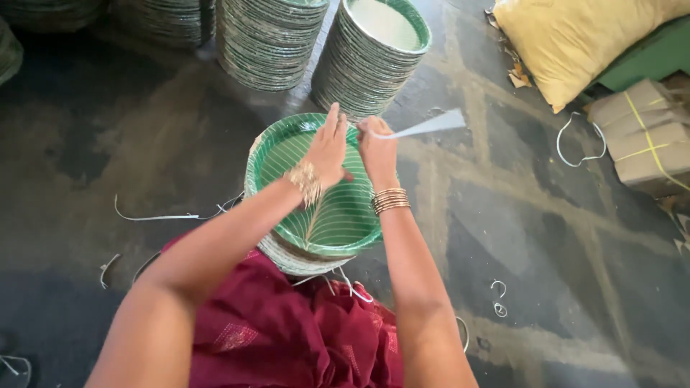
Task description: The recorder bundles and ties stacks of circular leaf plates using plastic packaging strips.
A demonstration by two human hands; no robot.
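Left hand (pixel 328 152) lies open on 1 stack of green paper plates (pixel 316 215), mid frame; right hand (pixel 376 147) pinches a white strap (pixel 424 127). 2 full plate stacks (pixel 370 57) up top, more cut off at upper left. At right, 1 yellow sack (pixel 575 39) & 1 brown pkg bundle (pixel 643 133) w/ yellow tie.

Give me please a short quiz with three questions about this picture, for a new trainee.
1. True or false: the right hand pinches a white strip.
2. The green plate under both hands is: A) alone on the floor, B) on top of a stack, C) inside a bag.
3. What lies at the top right corner of the view?

Key:
1. True.
2. B. It tops a stack in front of the person; the left hand rests over it.
3. A yellow sack.
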